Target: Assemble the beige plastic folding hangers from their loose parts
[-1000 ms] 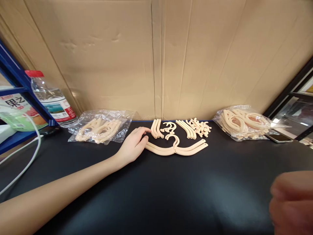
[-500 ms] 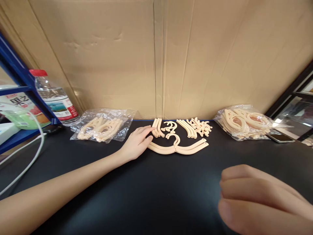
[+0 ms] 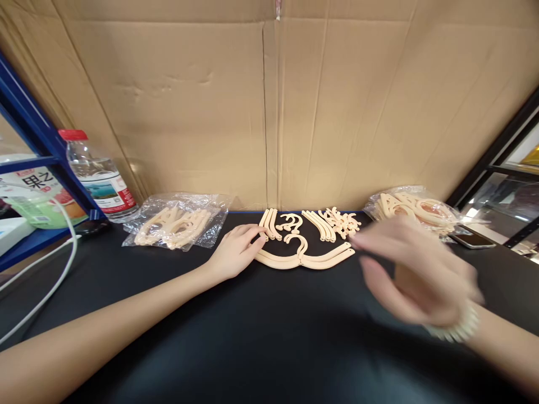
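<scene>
Two cream plastic hangers (image 3: pixel 322 261) lie together on the black table, one just behind the other, hooks towards the cardboard. My left hand (image 3: pixel 236 250) rests at their left end, fingers stretched out; its fingertips reach the left row of curved hanger arms (image 3: pixel 274 225), and whether they press on these I cannot tell. Loose hooks (image 3: pixel 290 223) lie between that row and a second row of hanger arms (image 3: pixel 319 225). Beside this is a heap of small cream pieces (image 3: pixel 342 223). My right hand (image 3: pixel 416 269), blurred, is open above the table at the right, thumb apart from the fingers, nothing seen in it.
Clear plastic bags of cream hanger parts lie at the left (image 3: pixel 172 227) and right (image 3: pixel 425 207). A phone (image 3: pixel 474 238) is by the right bag. A water bottle (image 3: pixel 103 185) stands at the left by a blue shelf frame (image 3: pixel 46 132) and a white cable (image 3: pixel 69 264). Cardboard (image 3: pixel 189 112) rises behind.
My right hand has gone from a closed fist low at the right to an open hand farther forward, near the small pieces. My left hand stays by the hangers. The view has shifted slightly.
</scene>
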Demonstrator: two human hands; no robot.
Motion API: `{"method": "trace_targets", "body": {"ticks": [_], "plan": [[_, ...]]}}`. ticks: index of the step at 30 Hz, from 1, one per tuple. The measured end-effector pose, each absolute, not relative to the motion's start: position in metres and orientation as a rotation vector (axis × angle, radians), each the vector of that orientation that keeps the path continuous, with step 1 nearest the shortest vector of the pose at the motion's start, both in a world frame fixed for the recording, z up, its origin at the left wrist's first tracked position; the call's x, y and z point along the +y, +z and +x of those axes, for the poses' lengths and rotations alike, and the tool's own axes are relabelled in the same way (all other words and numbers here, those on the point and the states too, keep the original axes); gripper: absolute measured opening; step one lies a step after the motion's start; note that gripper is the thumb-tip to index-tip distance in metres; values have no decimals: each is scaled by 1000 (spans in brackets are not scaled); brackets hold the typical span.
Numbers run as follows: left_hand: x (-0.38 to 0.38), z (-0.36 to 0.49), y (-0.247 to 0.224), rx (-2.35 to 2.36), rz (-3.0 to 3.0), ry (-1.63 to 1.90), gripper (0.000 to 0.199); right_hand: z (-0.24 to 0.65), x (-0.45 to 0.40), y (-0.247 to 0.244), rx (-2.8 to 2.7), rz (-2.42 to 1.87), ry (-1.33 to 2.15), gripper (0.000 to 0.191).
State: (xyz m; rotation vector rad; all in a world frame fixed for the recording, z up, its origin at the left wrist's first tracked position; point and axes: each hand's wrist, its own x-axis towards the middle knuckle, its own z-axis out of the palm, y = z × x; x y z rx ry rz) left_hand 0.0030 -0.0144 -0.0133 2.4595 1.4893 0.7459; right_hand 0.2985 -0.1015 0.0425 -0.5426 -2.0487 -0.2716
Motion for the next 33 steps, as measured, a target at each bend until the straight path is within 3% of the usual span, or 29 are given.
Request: {"method": "trace_targets", "body": {"ticks": [4,11,22,33], "plan": [[-15,3,-12,1494,2468,722,37,285,-17,29,-2286,-876,-136,25],[-15,1,-9,1549,2482,685,38,275,59,3,-2662,-862,-196,25],[-7,-3,-6,1566,2481,694,37,264,65,1,-2652,-741,-310,16],[10,-15,0,1571,2502,765,30,276,6,14,-1872,-994,94,14]]}}
